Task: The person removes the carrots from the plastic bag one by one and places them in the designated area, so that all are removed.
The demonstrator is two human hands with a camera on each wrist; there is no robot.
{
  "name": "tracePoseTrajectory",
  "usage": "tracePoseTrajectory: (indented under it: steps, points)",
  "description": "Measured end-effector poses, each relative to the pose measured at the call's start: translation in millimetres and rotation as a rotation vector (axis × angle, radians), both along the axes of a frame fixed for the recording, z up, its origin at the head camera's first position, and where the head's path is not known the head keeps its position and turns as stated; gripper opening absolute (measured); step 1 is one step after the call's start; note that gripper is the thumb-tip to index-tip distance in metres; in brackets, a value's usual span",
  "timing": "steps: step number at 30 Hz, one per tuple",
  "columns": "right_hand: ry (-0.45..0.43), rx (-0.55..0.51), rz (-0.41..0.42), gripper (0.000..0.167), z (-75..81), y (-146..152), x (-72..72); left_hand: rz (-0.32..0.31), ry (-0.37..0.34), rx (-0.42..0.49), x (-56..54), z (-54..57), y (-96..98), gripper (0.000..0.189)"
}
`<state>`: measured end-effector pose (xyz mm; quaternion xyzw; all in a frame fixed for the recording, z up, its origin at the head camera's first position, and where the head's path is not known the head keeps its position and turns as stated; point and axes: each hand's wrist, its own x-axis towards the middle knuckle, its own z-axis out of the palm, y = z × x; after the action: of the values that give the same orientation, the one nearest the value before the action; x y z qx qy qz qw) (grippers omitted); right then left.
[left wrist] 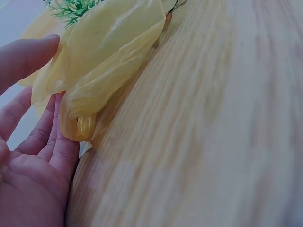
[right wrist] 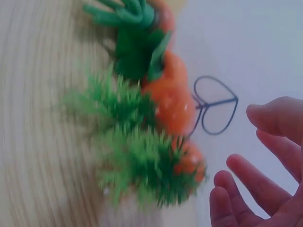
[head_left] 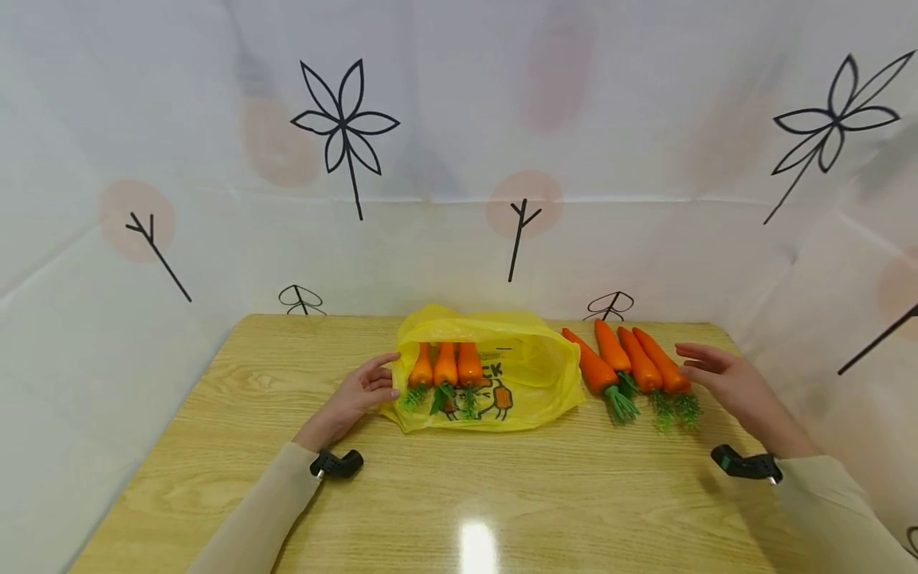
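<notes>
A yellow plastic bag (head_left: 534, 410) lies with its wide mouth facing me. Inside at its left are three orange carrots (head_left: 446, 365) with green tops. My left hand (head_left: 361, 391) is at the bag's left edge; in the left wrist view its thumb and straight fingers (left wrist: 66, 146) touch the plastic, spread apart from each other. Several more carrots (head_left: 641, 363) lie side by side to the right of the bag, tops toward me. Beside the rightmost one is my right hand (head_left: 731, 387), fingers loosely extended; in the right wrist view nothing is between them.
Everything lies on a wood-grain table (head_left: 402, 510). A pale cloth (head_left: 445, 255) with printed flowers and twigs hangs behind and along both sides. Each wrist wears a black device (head_left: 337, 464).
</notes>
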<state>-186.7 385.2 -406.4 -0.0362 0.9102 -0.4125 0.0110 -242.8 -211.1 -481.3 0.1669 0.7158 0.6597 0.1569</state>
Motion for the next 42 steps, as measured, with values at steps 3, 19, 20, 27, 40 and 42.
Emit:
tracePoseTrajectory:
  steps: [3, 19, 20, 27, 40, 42]
  points:
    - [0.007, 0.003, 0.005, 0.061, 1.7, -9, -0.2, 0.002, 0.001, -0.009, -0.1, -1.7, 0.1, 0.070]
    - [0.055, -0.026, 0.123, 0.051, 20.9, -87, 3.7, 0.001, 0.009, -0.007, -0.1, -2.1, -0.1, 0.070]
    - [0.055, -0.033, 0.131, 0.050, 22.3, -91, 3.9, 0.001, 0.008, -0.007, -0.1, -2.3, -0.2, 0.070]
    - [0.093, -0.091, 0.190, 0.042, 26.3, -122, 1.7, -0.004, 0.006, 0.005, -1.7, -2.9, 0.3, 0.069]
    - [0.173, -0.115, 0.218, 0.026, 19.0, -176, -8.4, -0.008, -0.001, 0.014, 0.4, 0.5, -0.1, 0.069]
    - [0.175, -0.121, 0.232, 0.026, 14.8, -183, -10.5, -0.009, 0.000, 0.014, 0.5, 0.3, -0.3, 0.069]
